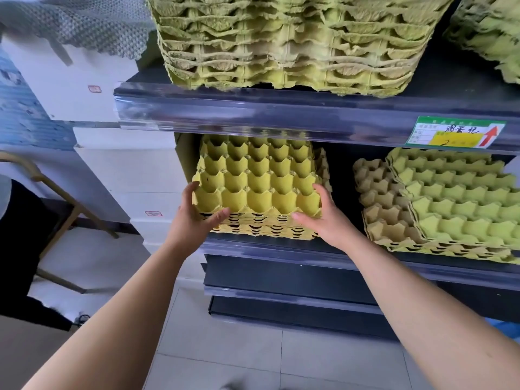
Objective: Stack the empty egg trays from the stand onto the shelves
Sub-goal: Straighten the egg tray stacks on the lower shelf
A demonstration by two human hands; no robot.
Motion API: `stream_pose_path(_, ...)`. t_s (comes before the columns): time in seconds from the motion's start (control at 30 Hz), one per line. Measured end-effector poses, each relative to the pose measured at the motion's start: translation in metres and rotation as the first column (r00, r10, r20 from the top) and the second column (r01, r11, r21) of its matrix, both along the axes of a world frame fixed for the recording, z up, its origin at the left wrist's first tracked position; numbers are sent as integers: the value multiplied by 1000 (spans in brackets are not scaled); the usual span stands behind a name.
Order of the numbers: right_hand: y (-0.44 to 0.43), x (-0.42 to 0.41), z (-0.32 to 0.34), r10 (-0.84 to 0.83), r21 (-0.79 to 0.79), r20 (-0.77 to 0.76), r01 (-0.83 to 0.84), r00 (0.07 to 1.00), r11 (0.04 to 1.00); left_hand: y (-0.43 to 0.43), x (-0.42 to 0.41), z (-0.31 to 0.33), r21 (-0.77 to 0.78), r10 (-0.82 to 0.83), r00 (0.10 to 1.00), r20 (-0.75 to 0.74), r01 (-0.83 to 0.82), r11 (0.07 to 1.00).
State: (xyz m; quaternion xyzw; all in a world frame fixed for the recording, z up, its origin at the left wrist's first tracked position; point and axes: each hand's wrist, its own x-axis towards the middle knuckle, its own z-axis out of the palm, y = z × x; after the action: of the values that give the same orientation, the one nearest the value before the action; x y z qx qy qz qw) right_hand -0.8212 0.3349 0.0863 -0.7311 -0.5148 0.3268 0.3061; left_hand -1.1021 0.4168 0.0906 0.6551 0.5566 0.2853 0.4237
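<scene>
Centre frame, on the dark metal middle shelf (309,256): stack of yellow moulded-pulp egg trays (259,178), front edge at the lip. Left hand (194,220) and right hand (327,220) grip its front corners, fingers (188,192) curled round the sides. Advice: push evenly, squaring the cups so layers nest.

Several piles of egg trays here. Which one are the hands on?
The bright yellow pile at the left of the middle shelf: the left hand and right hand grip its front corners. Only this one is held.
</scene>
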Motion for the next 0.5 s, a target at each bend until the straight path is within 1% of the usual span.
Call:
stream_pose_path(0.07,-2,0,5,-21,55,-6,22,1000,998,0,3,2,25,15,999,37,-16,1000)
stream_pose_path(0.17,-9,4,13,-50,120,-10,51,999,991,-2,9,9,87,38,999,27,-41,995)
stream_pose_path(0.27,-16,16,19,-77,163,-14,78,997,984,-4,20,17,165,27,998,50,-35,986)
stream_pose_path(0.4,-21,38,27,-107,157,-3,106,994,982,-4,44,24,196,5,1000,22,-10,980)
stream_pose_path(0.5,-24,49,22,-108,106,16,105,994,989,-2,57,16,150,-10,1000,25,6,989)
